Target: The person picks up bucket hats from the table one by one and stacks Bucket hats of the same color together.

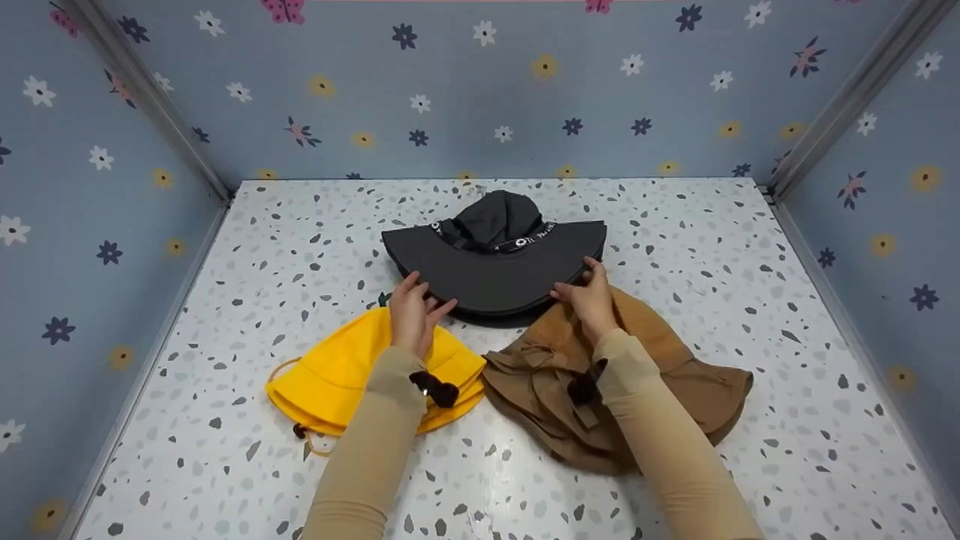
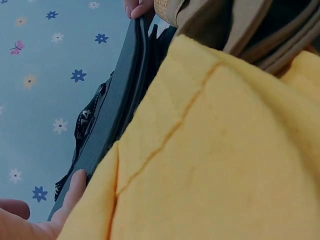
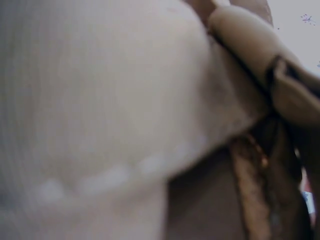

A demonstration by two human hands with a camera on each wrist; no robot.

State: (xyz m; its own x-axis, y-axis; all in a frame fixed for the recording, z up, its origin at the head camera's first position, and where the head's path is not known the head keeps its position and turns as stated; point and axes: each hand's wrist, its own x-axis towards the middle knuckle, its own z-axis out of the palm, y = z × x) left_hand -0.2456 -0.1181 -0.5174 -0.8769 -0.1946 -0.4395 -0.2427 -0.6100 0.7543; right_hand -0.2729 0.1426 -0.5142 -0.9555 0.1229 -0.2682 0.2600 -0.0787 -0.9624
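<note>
A dark grey wide-brimmed hat [image 1: 495, 281] lies mid-table, its soft crown towards the back wall and a lettered band around the crown's base. My left hand [image 1: 412, 313] holds the brim's front left edge, reaching over a yellow hat [image 1: 337, 375]. On the right, my right hand [image 1: 590, 300] pinches the brim's edge between thumb and fingers, above a brown hat [image 1: 705, 390] with a bow. In the left wrist view, the yellow hat [image 2: 200, 150] hides part of the dark brim [image 2: 117, 115]. Blurred brown fabric [image 3: 215, 100] fills most of the right wrist view; my right hand's grip is hidden there.
White speckled tabletop [image 1: 187, 450] surrounds the hats. Blue flowered panels [image 1: 487, 82] stand at the back and both sides, with metal posts [image 1: 150, 97] at the corners. A cord with a toggle [image 1: 300, 431] hangs from the yellow hat.
</note>
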